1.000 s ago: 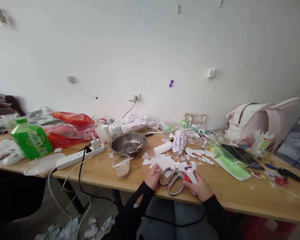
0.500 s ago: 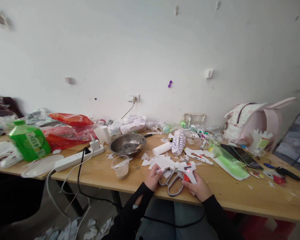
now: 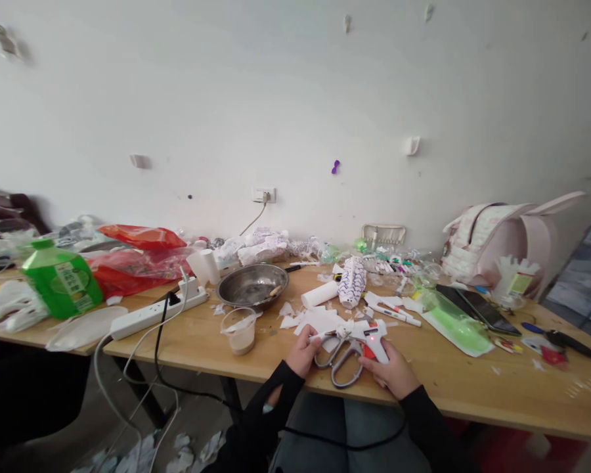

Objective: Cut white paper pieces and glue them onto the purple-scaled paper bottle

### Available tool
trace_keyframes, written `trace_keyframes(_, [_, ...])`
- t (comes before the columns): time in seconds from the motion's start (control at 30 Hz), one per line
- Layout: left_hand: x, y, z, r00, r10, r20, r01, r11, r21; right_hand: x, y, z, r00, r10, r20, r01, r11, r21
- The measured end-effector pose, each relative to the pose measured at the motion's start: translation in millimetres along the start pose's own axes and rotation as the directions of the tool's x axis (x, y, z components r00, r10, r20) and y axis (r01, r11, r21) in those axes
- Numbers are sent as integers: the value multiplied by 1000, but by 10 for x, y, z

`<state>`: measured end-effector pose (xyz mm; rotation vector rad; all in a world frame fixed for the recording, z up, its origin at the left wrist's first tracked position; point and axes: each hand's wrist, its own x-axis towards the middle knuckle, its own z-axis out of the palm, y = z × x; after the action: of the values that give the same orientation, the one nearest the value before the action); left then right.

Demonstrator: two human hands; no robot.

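Note:
My right hand [image 3: 393, 371] grips a white and red hot glue gun [image 3: 372, 337] with a small red light lit, its nozzle pointing left. My left hand [image 3: 303, 351] is closed in a pinch on a small white piece [image 3: 320, 336] held at the nozzle. Grey-handled scissors [image 3: 342, 361] lie on the wooden table [image 3: 201, 335] between my two hands. White paper scraps [image 3: 315, 320] lie just beyond them.
A metal bowl [image 3: 253, 284], a plastic cup [image 3: 240, 328], a white power strip [image 3: 152, 310] with cables, a green bottle [image 3: 62, 279], red bags [image 3: 138, 253], a patterned wrapped bottle [image 3: 352, 280], pens [image 3: 394, 312], a phone [image 3: 477, 307] and a pink backpack [image 3: 497, 246] crowd the table.
Both hands stay almost still at the glue gun. The view has shifted very slightly.

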<state>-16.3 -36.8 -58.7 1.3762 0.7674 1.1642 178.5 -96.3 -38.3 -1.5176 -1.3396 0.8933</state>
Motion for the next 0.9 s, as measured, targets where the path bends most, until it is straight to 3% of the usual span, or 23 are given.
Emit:
trace_keyframes(0.37, [-5,8,5,1000,-20,14,20,999,-24,5,19,25,1000,9,25,-11,998,54])
trace_keyframes(0.73, [-15,42,17,999,-42,23,43,998,-35,23,50,10,1000,-7,-15,7,1000,-18])
trace_keyframes(0.9, [-17,56,35,997,-60,45,62,997,-47,14,38,33,1000,15,5,-15,999,42])
